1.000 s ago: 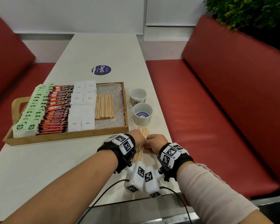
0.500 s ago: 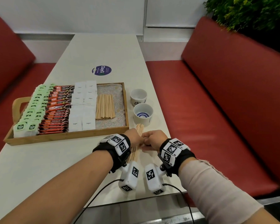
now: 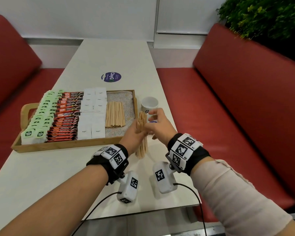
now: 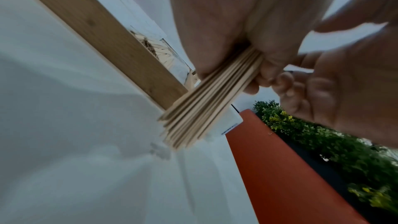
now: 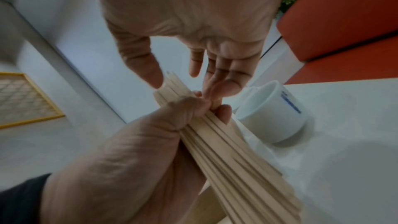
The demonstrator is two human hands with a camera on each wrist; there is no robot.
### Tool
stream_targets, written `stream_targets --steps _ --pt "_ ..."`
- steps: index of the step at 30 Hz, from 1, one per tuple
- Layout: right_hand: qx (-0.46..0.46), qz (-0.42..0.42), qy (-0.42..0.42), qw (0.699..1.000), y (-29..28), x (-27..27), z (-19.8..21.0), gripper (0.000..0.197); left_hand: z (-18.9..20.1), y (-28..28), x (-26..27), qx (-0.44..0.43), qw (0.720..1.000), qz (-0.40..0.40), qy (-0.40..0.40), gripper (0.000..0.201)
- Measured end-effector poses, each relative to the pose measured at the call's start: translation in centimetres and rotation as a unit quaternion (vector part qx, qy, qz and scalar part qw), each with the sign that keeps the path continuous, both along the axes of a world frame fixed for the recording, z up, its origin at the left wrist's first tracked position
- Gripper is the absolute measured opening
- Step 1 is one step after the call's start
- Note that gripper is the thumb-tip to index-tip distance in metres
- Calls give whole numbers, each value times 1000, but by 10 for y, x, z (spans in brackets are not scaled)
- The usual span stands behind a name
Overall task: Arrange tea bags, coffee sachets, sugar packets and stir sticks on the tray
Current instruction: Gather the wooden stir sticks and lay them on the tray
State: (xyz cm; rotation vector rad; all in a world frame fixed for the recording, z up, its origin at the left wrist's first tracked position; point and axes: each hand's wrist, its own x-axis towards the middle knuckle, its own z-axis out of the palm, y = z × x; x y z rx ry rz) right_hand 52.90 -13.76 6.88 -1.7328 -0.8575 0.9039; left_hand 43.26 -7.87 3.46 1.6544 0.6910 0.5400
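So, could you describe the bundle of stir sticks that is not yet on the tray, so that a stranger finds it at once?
Start from the wooden tray on the white table and go to its near right corner. Just there the left hand grips a bundle of pale wooden stir sticks, with the open right hand beside it. Unlike the sticks lying flat in the tray, this bundle is held up above the table.

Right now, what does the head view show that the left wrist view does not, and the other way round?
Only the head view shows the full wooden tray with green tea bags, red coffee sachets, white sugar packets, flat-laid wooden stir sticks, and the white ceramic cup.

Only the left wrist view shows the bundle's fanned lower ends close above the white table.

Both show the left hand gripping the stir stick bundle, with the right hand open beside it.
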Motion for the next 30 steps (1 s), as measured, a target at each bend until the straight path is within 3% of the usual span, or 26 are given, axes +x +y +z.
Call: stream_targets --steps 3,9,11,14,21,26,30 --pt "50 26 -97 994 7 -8 1 67 -2 0 -3 12 999 12 -42 38" --pt "12 65 -285 956 7 -16 -13 17 -23 -8 -6 32 999 8 3 39" --pt "2 74 -300 951 4 -18 -16 12 -28 -9 -3 64 997 3 40 32" --pt "9 72 -292 954 0 -18 -14 22 -28 -9 3 96 993 -1 65 33" --pt "9 35 -321 946 -6 -18 1 55 -24 -11 4 43 998 37 5 31" --pt "-18 54 -410 910 -7 -21 4 40 -25 -8 3 90 994 58 30 14" --pt "-23 88 -408 909 -5 -24 -1 33 -27 -7 2 126 986 82 70 15"
